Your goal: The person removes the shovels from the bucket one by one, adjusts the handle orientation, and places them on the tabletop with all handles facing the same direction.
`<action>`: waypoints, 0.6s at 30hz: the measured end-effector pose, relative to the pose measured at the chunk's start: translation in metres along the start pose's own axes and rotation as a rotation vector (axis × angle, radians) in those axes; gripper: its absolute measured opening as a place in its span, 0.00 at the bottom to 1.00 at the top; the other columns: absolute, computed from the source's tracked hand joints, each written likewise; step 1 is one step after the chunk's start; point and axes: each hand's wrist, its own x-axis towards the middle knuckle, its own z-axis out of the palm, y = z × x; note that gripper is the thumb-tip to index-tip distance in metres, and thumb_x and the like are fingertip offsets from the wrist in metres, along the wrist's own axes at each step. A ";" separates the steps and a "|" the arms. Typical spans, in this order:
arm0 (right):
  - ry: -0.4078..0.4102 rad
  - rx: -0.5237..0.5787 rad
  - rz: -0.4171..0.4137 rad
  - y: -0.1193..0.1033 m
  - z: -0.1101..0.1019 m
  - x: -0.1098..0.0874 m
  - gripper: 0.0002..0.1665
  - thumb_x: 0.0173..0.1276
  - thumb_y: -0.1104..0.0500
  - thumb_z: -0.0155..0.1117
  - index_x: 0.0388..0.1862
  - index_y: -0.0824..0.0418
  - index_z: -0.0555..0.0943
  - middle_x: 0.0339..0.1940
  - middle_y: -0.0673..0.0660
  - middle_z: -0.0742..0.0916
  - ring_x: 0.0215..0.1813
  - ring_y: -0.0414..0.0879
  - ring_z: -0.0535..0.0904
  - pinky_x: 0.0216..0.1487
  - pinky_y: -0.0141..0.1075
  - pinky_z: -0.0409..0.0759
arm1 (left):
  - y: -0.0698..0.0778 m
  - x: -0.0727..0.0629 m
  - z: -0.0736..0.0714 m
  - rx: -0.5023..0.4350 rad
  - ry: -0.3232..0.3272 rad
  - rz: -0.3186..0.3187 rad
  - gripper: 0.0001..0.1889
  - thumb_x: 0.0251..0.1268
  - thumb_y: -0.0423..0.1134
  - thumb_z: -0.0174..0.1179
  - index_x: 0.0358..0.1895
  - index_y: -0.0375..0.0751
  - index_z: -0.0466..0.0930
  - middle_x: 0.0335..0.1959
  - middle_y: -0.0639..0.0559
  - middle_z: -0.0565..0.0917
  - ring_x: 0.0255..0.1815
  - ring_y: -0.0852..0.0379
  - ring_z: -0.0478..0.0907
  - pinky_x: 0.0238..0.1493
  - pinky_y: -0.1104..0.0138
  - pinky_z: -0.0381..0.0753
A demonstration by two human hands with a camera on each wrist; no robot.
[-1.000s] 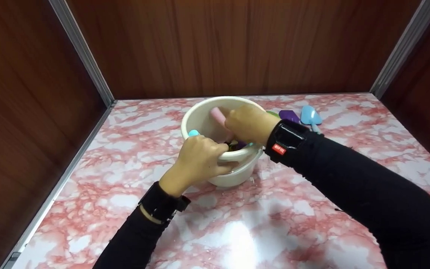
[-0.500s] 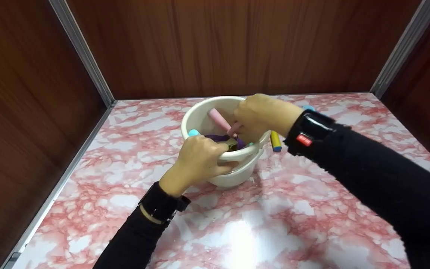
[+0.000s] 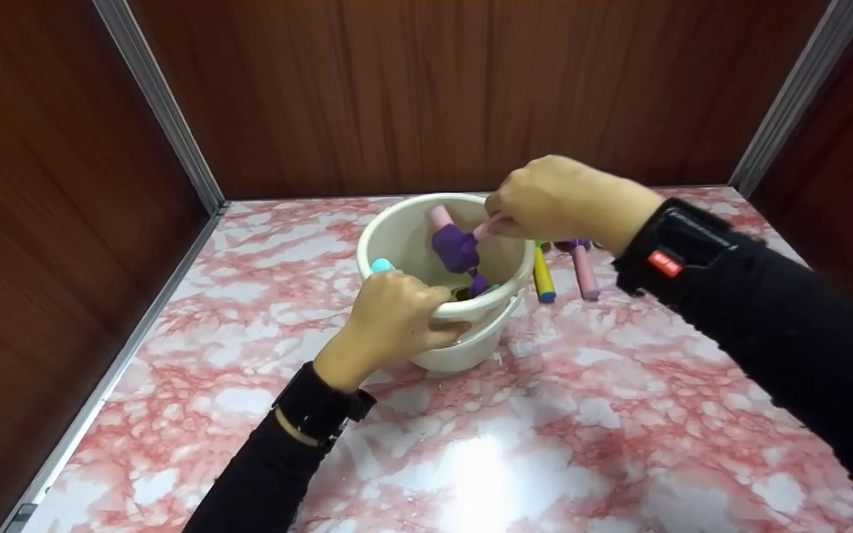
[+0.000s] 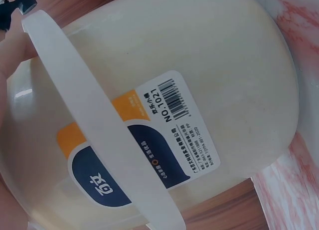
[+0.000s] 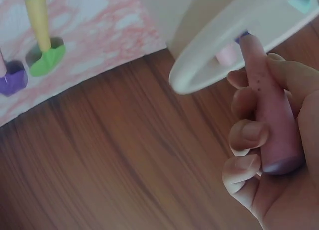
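A cream bucket (image 3: 463, 355) stands on the table, its rim gripped by my left hand (image 3: 397, 311). In the left wrist view, the bucket's labelled side (image 4: 239, 90) and white bail handle (image 4: 84, 90) fill the picture. My right hand (image 3: 560, 196) holds a toy shovel by its pink handle (image 5: 271, 100). The shovel's purple blade (image 3: 456, 248) hangs inside the bucket's mouth. Also inside are another pink handle (image 3: 440, 216), a turquoise handle end (image 3: 381, 265) by the left rim, and a small purple piece (image 3: 478, 284) low down.
Right of the bucket lie a yellow-handled shovel (image 3: 543, 275) with a green blade (image 5: 47, 60) and a pink-handled one (image 3: 586, 274) with a purple blade (image 5: 14, 81). Brown wood-look panels (image 3: 426, 96) with metal corner strips (image 3: 175, 111) enclose the marbled table (image 3: 249, 437).
My right hand has risen from inside the bucket and moved right, drawing the pink-handled shovel up with it. Handles beside the bucket have come into view. My left hand keeps its place.
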 end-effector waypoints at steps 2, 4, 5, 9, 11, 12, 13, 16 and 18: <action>0.007 0.037 0.014 0.006 -0.004 -0.006 0.21 0.83 0.45 0.59 0.45 0.61 0.88 0.32 0.56 0.90 0.32 0.52 0.86 0.41 0.51 0.86 | 0.000 0.000 0.000 0.007 0.005 0.003 0.25 0.58 0.59 0.77 0.20 0.48 0.75 0.12 0.56 0.71 0.14 0.56 0.68 0.19 0.60 0.69; 0.041 0.075 0.031 0.011 -0.009 -0.013 0.21 0.84 0.45 0.59 0.49 0.60 0.88 0.37 0.57 0.92 0.35 0.53 0.88 0.43 0.52 0.86 | 0.000 0.001 0.000 0.015 0.017 0.008 0.25 0.57 0.59 0.77 0.20 0.48 0.75 0.12 0.57 0.71 0.14 0.56 0.68 0.18 0.59 0.70; 0.071 0.087 0.040 0.014 -0.010 -0.016 0.20 0.83 0.45 0.60 0.48 0.60 0.88 0.38 0.57 0.92 0.35 0.53 0.88 0.43 0.53 0.86 | 0.000 0.001 0.000 0.016 0.023 0.011 0.25 0.57 0.59 0.77 0.20 0.48 0.74 0.12 0.57 0.71 0.13 0.56 0.68 0.18 0.59 0.70; 0.257 0.097 0.067 0.027 -0.013 -0.034 0.14 0.80 0.49 0.66 0.43 0.58 0.88 0.33 0.55 0.90 0.30 0.52 0.85 0.37 0.54 0.84 | -0.001 0.001 0.001 0.013 0.043 0.015 0.25 0.56 0.58 0.77 0.19 0.49 0.73 0.12 0.57 0.69 0.13 0.56 0.66 0.18 0.60 0.69; 0.327 0.099 0.098 0.034 -0.012 -0.043 0.09 0.77 0.53 0.69 0.43 0.58 0.87 0.32 0.56 0.90 0.30 0.53 0.85 0.36 0.55 0.82 | -0.001 0.001 0.002 0.003 0.043 0.014 0.25 0.57 0.57 0.77 0.19 0.49 0.72 0.12 0.57 0.68 0.13 0.57 0.65 0.17 0.60 0.68; 0.345 0.103 0.122 0.037 -0.011 -0.048 0.08 0.76 0.55 0.70 0.45 0.58 0.87 0.34 0.57 0.90 0.31 0.55 0.85 0.37 0.56 0.82 | -0.001 0.001 0.002 0.001 0.041 0.013 0.25 0.57 0.57 0.77 0.19 0.49 0.73 0.12 0.57 0.68 0.13 0.57 0.65 0.17 0.61 0.68; 0.345 0.111 0.157 0.041 -0.010 -0.052 0.08 0.75 0.55 0.71 0.47 0.58 0.86 0.35 0.58 0.91 0.32 0.56 0.86 0.38 0.56 0.82 | -0.001 0.001 0.002 -0.004 0.040 0.013 0.25 0.57 0.57 0.77 0.19 0.49 0.72 0.12 0.57 0.68 0.13 0.57 0.65 0.17 0.61 0.68; 0.355 0.141 0.253 0.051 -0.003 -0.065 0.13 0.77 0.55 0.70 0.55 0.58 0.85 0.39 0.61 0.91 0.36 0.60 0.87 0.40 0.58 0.83 | -0.001 0.001 0.002 -0.019 0.029 0.010 0.24 0.58 0.57 0.77 0.19 0.49 0.73 0.12 0.58 0.69 0.14 0.58 0.66 0.18 0.61 0.68; 0.373 0.160 0.311 0.058 0.005 -0.072 0.15 0.79 0.53 0.67 0.58 0.58 0.84 0.40 0.62 0.91 0.38 0.61 0.86 0.40 0.59 0.83 | -0.001 0.001 0.001 -0.026 0.024 0.007 0.24 0.59 0.57 0.77 0.19 0.49 0.74 0.12 0.58 0.69 0.14 0.58 0.66 0.18 0.61 0.68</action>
